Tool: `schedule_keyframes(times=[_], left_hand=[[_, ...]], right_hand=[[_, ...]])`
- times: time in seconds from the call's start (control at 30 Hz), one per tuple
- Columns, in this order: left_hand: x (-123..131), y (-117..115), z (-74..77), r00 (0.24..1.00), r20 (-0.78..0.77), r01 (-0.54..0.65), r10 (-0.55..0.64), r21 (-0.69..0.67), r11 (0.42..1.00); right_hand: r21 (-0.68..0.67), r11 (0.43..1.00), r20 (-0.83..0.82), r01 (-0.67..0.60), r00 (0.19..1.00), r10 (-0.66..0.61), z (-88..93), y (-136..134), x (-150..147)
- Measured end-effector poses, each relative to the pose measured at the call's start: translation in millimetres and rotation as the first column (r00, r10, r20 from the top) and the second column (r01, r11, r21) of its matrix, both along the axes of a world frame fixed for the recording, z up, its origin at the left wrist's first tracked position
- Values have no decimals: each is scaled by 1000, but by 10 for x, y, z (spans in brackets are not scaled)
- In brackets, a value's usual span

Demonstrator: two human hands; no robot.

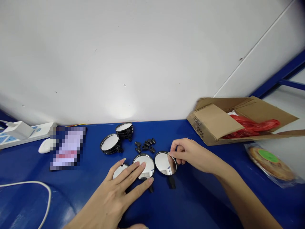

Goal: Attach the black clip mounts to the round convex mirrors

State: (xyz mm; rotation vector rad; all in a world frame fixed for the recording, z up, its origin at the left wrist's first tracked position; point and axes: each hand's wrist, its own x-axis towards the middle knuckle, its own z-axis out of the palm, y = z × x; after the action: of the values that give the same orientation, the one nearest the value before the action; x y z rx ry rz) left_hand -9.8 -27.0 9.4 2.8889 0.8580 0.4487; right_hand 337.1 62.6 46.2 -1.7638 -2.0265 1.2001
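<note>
My left hand (116,194) lies flat with spread fingers on a round black-rimmed mirror (144,166), and its thumb side is beside a second round mirror (119,170), partly covered. My right hand (188,156) pinches the rim of a third round mirror (165,163) between thumb and fingers. A black mount (172,182) shows below that mirror. Farther back lie a stack of round mirrors (124,128), a smaller pile of mirrors (109,143), and several small black plastic fittings (145,145).
The blue worktop (71,197) meets a white wall. On it lie a power strip (28,135), a white mouse (45,145), a pixelated flat object (68,148) and a white cable (30,183). At right stand an open cardboard box (215,122) holding a red plastic bag (250,127), and a wrapped round item (270,163).
</note>
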Motion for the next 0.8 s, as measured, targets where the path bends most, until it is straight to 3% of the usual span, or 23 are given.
schedule_keyframes(times=[0.17,0.4,0.5,0.63,0.7,0.8], left_hand=[[25,-55,3,995,61,-81,85,-64,995],[-36,10,87,995,86,-50,56,-78,996],[-118,97,130,960,159,-238,232,19,971],[-232,254,110,789,339,-558,512,46,829],[-275,325,85,735,365,-615,571,4,789],[-314,391,55,722,365,-633,587,8,774]], right_hand=[[-1,1000,-8,-10,1000,10,28,-15,-21],[-23,1000,-10,-3,1000,3,19,-8,-4],[-6,1000,9,24,1000,-24,14,2,-2],[54,996,28,69,997,-70,8,16,-12],[94,991,22,95,995,-97,0,16,-25],[150,981,16,120,992,-124,-5,7,-64]])
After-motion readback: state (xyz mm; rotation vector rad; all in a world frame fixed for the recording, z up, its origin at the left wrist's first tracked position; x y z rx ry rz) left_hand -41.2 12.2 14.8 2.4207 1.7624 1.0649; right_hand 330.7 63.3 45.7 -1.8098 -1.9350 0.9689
